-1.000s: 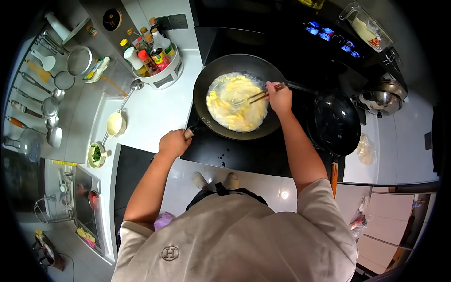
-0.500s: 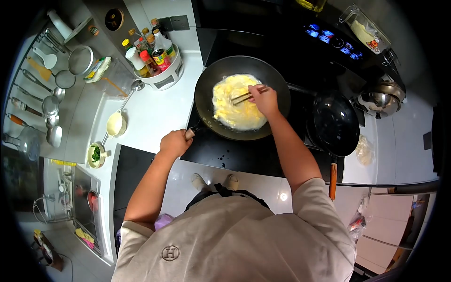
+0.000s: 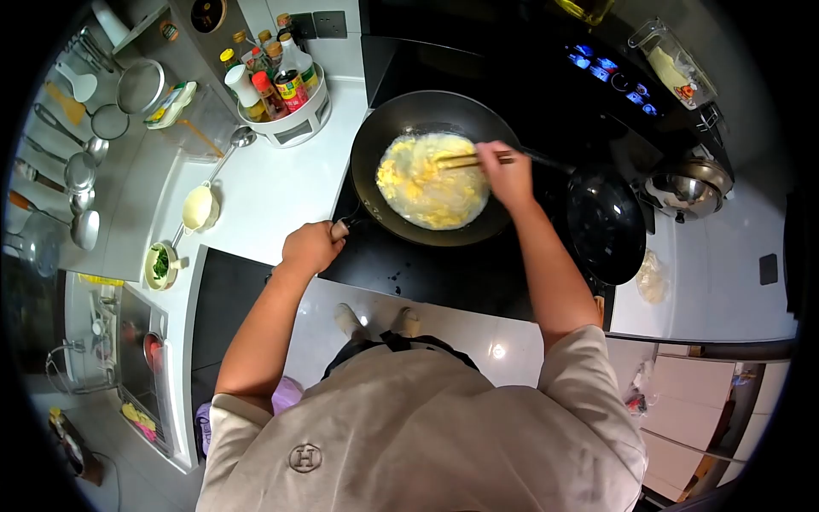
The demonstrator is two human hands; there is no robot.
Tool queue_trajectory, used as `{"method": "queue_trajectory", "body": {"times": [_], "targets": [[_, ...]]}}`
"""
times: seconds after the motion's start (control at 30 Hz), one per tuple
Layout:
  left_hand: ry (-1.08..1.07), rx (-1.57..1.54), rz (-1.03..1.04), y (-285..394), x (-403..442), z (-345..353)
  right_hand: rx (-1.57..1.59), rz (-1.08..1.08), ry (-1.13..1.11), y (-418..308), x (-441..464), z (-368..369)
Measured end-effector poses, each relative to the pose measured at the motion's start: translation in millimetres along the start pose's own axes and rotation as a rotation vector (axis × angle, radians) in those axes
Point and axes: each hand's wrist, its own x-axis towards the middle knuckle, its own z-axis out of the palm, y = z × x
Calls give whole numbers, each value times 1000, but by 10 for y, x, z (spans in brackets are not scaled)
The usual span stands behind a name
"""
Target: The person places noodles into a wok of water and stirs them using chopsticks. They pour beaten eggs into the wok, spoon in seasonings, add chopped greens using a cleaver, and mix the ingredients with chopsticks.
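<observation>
A large dark wok sits on the black cooktop with yellow and whitish egg mixture spread over its bottom. My left hand is wrapped round the wok handle at the lower left of the wok. Over the wok's right side, my right hand is closed on a pair of brown chopsticks. Their tips point left and reach the upper right part of the egg.
A black pan stands right of the wok, near a steel pot. To the left are a bottle rack, a cream bowl, a bowl of chopped greens and a ladle. Utensils hang at far left.
My right hand and the chopsticks moved left over the egg, then back right. The egg has shifted within the wok. My left hand keeps its hold, and the view has tilted slightly.
</observation>
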Motion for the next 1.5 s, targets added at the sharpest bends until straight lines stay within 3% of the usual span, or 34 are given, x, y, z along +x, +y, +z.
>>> {"method": "queue_trajectory", "body": {"times": [0.03, 0.1, 0.13, 0.17, 0.23, 0.27, 0.37, 0.43, 0.53, 0.57, 0.63, 0.7, 0.73, 0.83, 0.9, 1.03, 1.1, 1.17, 1.23, 1.27, 1.37, 1.43, 1.5], "targets": [[-2, -2, -5, 2, -4, 3, 72, -63, 155, 62, 53, -117], [5, 6, -11, 8, -3, -1, -123, -88, 326, 169, 92, -297], [8, 13, -11, 21, -7, -3, 47, 128, 218, 356, 108, -233], [0, 17, -12, 38, -19, -16, 259, 155, 156, 585, 78, -72], [-11, 30, -22, 56, -34, -55, 342, 244, 32, 453, -94, 100], [-15, 31, -20, 55, -30, -59, 323, 205, -8, 396, -122, 97], [-24, 33, -18, 47, -25, -52, 212, 218, 153, 7, -159, -302], [-16, 29, -17, 43, -18, -37, -224, 131, 212, 11, -128, -606], [-17, 31, -23, 61, -21, -44, 212, 361, 35, 224, -178, -340], [-21, 28, -24, 68, -20, -51, 316, 332, -53, 360, -194, -77], [-30, 24, -31, 60, -24, -57, 345, 194, -5, 214, -291, 201], [-21, 30, -23, 45, -15, -40, 328, 149, 156, 322, -178, 232], [-16, 30, -20, 39, -14, -29, 341, 142, 198, 285, -127, 183], [-32, 13, -29, 59, -29, -67, 217, 340, 45, 167, -84, 56], [-2, -8, -8, 17, -9, -3, 439, 280, 46, 139, -143, 317], [8, -15, -9, -3, 1, 23, 267, 125, 199, 272, 31, 308], [14, -1, -5, -17, 9, 32, 111, 254, 93, 290, 125, 81], [15, -7, -5, -8, 3, 50, 191, 319, -48, 176, 47, 46], [14, -13, -3, 2, -2, 17, 376, 296, -77, 105, -69, 309], [11, -8, -1, -2, 11, 24, 287, 148, -68, 74, -101, 362], [-2, 3, -2, -32, 18, 45, 97, 122, 123, 131, 16, 243], [-5, -7, -5, -13, 9, 21, 125, 294, 27, 184, 136, 60], [-3, -12, -6, -12, 11, 38, 219, 288, -98, 152, 56, 84]]}}
